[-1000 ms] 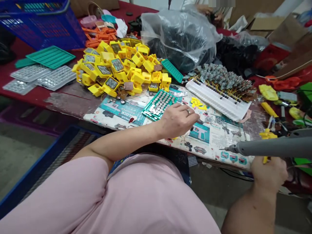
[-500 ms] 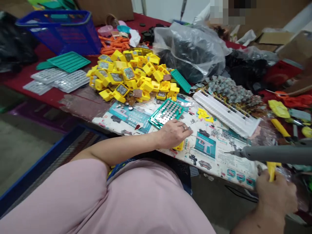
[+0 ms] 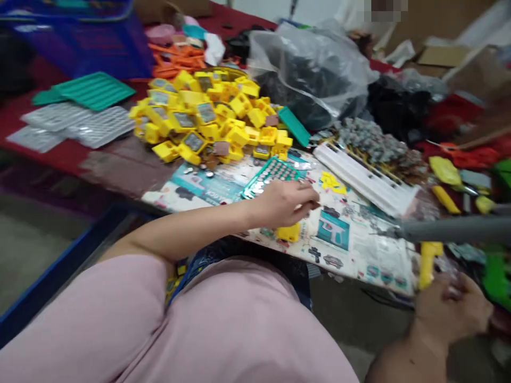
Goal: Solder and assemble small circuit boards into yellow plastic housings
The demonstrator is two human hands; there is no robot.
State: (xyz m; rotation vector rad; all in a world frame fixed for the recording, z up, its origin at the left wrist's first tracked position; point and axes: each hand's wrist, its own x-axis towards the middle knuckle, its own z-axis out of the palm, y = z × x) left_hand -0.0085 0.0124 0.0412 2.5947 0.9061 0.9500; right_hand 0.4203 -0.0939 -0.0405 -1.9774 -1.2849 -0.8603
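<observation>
My left hand [image 3: 284, 202] hovers just above the printed paper mat [image 3: 351, 234], fingers pinched together beside a green tray of button cells [image 3: 271, 174]; what it pinches is too small to make out. A small yellow plastic case [image 3: 288, 232] lies just below that hand. My right hand [image 3: 451, 311] is low at the table's front edge, curled round a yellow piece [image 3: 425, 264], blurred by motion. A grey electric screwdriver [image 3: 451, 230] hangs across above that hand, its tip pointing left.
A heap of yellow cases [image 3: 211, 117] sits behind the tray. A white rack of wired parts [image 3: 365, 178], a clear bag of black parts [image 3: 311, 74], green and silver trays [image 3: 80, 109] and a blue basket [image 3: 80, 37] crowd the red table. Another person sits at the far side.
My left hand has lifted slightly off the mat, uncovering the yellow case. My right hand has dropped and shifted with the yellow piece. The view swung and blurred.
</observation>
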